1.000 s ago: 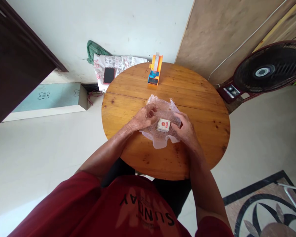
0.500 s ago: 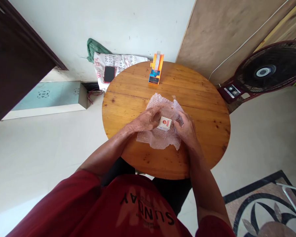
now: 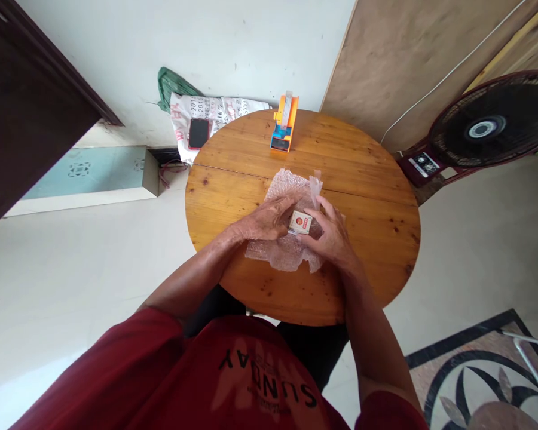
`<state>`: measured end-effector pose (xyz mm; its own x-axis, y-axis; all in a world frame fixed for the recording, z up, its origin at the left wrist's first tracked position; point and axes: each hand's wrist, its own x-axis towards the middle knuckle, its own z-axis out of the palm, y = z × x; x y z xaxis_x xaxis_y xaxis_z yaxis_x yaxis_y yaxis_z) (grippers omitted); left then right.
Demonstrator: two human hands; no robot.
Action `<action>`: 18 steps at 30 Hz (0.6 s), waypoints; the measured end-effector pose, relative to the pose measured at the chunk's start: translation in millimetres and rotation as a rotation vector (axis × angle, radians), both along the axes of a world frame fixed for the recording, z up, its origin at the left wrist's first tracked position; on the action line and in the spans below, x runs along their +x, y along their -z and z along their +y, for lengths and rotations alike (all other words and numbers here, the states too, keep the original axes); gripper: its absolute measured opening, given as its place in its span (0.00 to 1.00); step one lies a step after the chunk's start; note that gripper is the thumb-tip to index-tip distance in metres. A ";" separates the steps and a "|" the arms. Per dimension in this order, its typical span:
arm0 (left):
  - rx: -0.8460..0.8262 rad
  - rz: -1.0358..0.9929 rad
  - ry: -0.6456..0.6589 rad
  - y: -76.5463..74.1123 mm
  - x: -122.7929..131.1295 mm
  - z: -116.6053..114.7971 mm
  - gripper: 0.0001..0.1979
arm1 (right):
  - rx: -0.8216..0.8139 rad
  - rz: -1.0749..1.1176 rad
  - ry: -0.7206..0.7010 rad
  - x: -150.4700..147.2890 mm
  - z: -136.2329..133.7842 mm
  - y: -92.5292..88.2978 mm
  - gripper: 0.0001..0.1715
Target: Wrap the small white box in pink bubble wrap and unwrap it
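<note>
A small white box [image 3: 300,223] with a red and orange print lies on a sheet of bubble wrap [image 3: 283,254] in the middle of the round table. My left hand [image 3: 269,220] rests on the wrap at the box's left side, its fingers stretched out and touching or nearly touching the box. From the right, my right hand [image 3: 330,233] curls around the folded-up right side of the wrap and presses it in toward the box. Part of the wrap stands up above my right fingertips. The underside of the box is hidden.
An orange and blue tape dispenser [image 3: 285,125] stands at the table's far edge. Beyond the wooden table [image 3: 376,227] are a dark fan [image 3: 479,128] on the right and a phone [image 3: 199,133] on a printed white sack [image 3: 182,110] at the back left.
My right hand has moved left, bringing the right side of the bubble wrap in against the box. My left hand has shifted only slightly toward the box.
</note>
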<state>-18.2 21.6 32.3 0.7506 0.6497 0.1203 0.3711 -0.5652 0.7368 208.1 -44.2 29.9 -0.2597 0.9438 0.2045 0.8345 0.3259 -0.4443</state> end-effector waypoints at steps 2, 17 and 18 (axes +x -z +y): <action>-0.002 0.034 0.010 0.8 -0.1 -0.4 0.45 | 0.013 -0.022 -0.003 -1.0 0.4 1.1 0.30; 0.149 0.337 -0.115 6.6 9.7 -5.5 0.43 | 0.209 0.335 0.718 58.2 -5.6 -24.5 0.28; 0.157 0.339 -0.124 7.0 9.6 -5.6 0.43 | 0.197 0.328 0.771 64.9 -5.4 -24.2 0.29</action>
<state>-8.6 16.0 25.3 0.6814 0.7317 -0.0158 0.6514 -0.5965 0.4688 273.0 -49.6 54.1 0.5400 0.7717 0.3361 0.6942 -0.1825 -0.6963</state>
